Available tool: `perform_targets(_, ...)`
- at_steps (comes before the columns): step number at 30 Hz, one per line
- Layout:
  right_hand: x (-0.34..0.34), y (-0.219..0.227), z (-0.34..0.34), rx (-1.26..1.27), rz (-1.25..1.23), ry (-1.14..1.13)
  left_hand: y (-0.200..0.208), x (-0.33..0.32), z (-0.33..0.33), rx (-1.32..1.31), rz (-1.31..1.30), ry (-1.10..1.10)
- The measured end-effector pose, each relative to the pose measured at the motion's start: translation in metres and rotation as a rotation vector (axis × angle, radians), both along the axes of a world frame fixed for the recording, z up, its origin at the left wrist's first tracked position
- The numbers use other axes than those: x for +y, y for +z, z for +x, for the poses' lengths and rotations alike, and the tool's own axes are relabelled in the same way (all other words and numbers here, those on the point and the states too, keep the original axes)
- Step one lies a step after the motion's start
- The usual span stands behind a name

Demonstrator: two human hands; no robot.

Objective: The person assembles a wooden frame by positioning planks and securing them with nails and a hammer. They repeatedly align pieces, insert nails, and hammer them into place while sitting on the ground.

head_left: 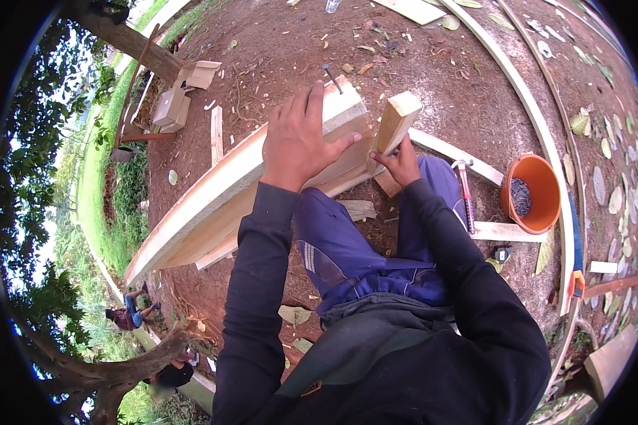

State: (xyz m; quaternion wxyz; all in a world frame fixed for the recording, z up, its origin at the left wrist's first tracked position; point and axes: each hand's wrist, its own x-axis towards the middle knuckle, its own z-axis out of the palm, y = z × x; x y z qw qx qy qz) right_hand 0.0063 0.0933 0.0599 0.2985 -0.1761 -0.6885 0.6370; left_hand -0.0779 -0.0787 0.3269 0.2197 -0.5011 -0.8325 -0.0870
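My left hand (298, 142) rests open on the upper edge of a long wooden plank (213, 191), fingers stretched toward its far end. A nail (332, 79) stands partly sunk in that end, just beyond my fingertips. My right hand (403, 168) is closed round the lower part of a short wooden block (398, 117), which is tilted upright against or beside the plank's end; I cannot tell if they touch. A hammer (465, 191) with a red and black handle lies by my right leg, its head toward the far side.
An orange bucket (554, 195) of nails (521, 197) stands at right, near a tape measure (502, 254) and a handsaw (578, 280). Long boards (528, 106) lie along the right. At left are a hoe (125, 154), cardboard boxes (170, 108) and two people farther off.
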Motion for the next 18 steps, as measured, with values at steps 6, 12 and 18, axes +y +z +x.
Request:
perform_targets(6, 0.004, -0.002, 0.006, -0.096, 0.093, -0.028, 0.002, 0.001, 0.001, 0.004, 0.015, -0.013)
perform_targets(12, -0.002, 0.018, 0.015, -0.002, 0.153, 0.12, 0.003, 0.0, -0.005, -0.006, 0.021, -0.033)
perform_targets(18, 0.002, 0.029, 0.018, -0.074, 0.055, 0.246, 0.004, 0.003, -0.01, -0.08, 0.005, -0.012)
